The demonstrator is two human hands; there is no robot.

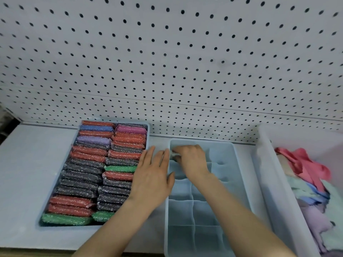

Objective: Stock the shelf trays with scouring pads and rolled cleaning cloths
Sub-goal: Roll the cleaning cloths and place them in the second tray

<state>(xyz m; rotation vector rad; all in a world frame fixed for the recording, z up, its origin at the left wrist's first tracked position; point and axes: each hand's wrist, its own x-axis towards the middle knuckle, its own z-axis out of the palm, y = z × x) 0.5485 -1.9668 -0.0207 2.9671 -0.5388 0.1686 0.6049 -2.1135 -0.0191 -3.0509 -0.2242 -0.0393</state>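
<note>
Your right hand (191, 158) pinches a small grey cloth (175, 155) at the far-left cell of the divided tray (239, 164), while your left hand (152, 175) lies flat with straight fingers between that tray and the full tray of scouring pads (96, 173). The roll may loosen and spring open if you release it before it seats. The tray could also slide on the shelf (27, 164) unless you brace it.

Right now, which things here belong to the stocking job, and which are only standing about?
Job:
- pad tray, full of scouring pads
- divided tray, compartments mostly empty
- grey cloth, pinched by right hand at a far compartment
- left hand, flat between the trays
- cloth bin with loose cloths

Not the job:
- pegboard
- shelf
</note>
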